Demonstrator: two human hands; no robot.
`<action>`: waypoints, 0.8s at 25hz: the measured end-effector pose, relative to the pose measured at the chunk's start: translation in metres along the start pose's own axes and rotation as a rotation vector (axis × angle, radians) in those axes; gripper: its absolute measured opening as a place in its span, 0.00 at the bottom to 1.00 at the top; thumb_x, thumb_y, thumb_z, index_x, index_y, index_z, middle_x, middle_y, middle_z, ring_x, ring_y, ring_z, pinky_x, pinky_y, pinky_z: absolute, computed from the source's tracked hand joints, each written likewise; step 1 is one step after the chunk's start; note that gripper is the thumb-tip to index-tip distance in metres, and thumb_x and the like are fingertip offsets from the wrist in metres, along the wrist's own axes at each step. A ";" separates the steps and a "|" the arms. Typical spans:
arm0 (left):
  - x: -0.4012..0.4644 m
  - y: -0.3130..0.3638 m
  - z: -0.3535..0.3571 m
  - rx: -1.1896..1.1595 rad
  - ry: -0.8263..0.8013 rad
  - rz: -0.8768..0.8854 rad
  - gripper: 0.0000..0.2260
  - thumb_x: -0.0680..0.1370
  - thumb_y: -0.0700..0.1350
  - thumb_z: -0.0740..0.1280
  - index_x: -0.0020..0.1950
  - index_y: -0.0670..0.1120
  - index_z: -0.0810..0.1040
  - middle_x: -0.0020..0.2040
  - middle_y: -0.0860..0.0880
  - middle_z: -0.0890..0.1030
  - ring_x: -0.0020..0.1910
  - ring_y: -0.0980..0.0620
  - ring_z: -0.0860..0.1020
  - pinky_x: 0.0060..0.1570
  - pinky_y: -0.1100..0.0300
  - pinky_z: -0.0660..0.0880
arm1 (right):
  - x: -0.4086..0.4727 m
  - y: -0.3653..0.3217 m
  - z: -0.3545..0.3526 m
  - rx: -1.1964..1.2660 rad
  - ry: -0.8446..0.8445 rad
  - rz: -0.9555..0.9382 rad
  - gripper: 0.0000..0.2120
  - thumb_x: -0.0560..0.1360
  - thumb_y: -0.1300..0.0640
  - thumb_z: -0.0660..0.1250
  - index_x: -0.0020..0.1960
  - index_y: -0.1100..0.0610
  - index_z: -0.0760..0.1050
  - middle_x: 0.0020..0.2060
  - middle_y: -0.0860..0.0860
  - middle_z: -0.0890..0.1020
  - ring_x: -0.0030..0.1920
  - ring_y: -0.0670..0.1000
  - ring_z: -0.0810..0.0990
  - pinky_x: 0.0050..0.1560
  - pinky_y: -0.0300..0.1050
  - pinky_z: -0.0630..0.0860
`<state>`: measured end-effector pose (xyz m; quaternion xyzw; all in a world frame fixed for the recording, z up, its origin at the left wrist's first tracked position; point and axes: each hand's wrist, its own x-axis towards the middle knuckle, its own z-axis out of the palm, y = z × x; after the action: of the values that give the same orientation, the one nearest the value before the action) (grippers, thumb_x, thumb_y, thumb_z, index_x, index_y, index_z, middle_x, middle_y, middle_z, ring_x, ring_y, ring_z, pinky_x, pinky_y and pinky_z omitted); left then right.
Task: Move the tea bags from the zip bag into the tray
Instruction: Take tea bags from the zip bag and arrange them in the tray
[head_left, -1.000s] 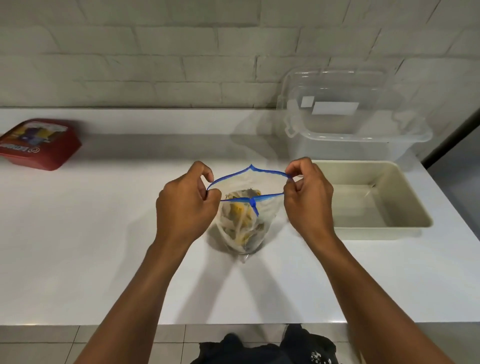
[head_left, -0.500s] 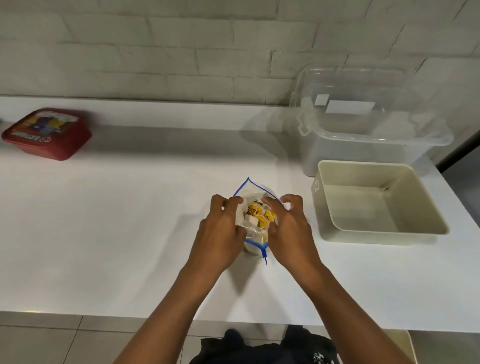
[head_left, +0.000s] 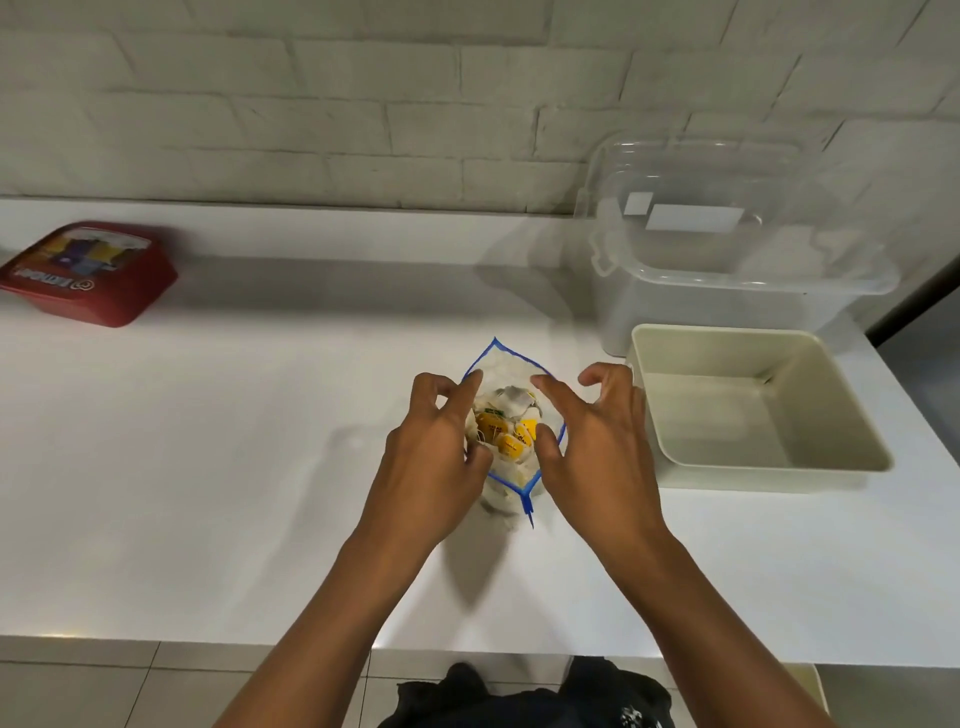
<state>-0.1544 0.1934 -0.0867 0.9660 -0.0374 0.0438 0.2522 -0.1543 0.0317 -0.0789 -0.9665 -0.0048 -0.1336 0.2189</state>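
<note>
While the zip bag (head_left: 511, 410) stands upright on the white counter (head_left: 234, 467) with its blue-edged mouth spread, I have my left hand (head_left: 434, 457) and right hand (head_left: 597, 441) flanking it — fingers loosely curled, thumbs at the rim, probably to steady it; whether either pinches the plastic I cannot tell. One bag, one beige tray (head_left: 836, 457) just to its right, bare inside. Tea bags (head_left: 506, 434) sit heaped inside the bag — at least three yellow tags show.
</note>
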 end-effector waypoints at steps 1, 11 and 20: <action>0.000 0.001 0.002 -0.005 -0.004 0.002 0.29 0.77 0.46 0.67 0.76 0.55 0.63 0.67 0.52 0.64 0.40 0.52 0.77 0.42 0.65 0.68 | -0.003 -0.006 -0.002 0.085 0.108 -0.062 0.19 0.74 0.61 0.69 0.62 0.47 0.78 0.60 0.53 0.69 0.56 0.54 0.71 0.50 0.45 0.75; 0.002 0.006 0.010 -0.002 -0.025 -0.005 0.28 0.77 0.45 0.66 0.76 0.54 0.63 0.68 0.52 0.63 0.42 0.51 0.79 0.42 0.64 0.68 | 0.046 -0.019 0.036 -0.087 -0.412 -0.139 0.15 0.77 0.63 0.64 0.63 0.58 0.74 0.55 0.55 0.79 0.53 0.56 0.79 0.48 0.44 0.74; 0.003 0.008 0.009 0.090 0.010 -0.052 0.21 0.76 0.47 0.67 0.70 0.54 0.70 0.65 0.52 0.63 0.40 0.52 0.70 0.39 0.62 0.67 | 0.055 0.000 0.054 -0.130 -0.362 -0.104 0.06 0.78 0.61 0.64 0.50 0.56 0.79 0.43 0.55 0.81 0.41 0.54 0.80 0.44 0.47 0.81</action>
<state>-0.1515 0.1817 -0.0904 0.9767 -0.0090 0.0439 0.2097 -0.0873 0.0521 -0.1108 -0.9853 -0.0855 0.0310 0.1443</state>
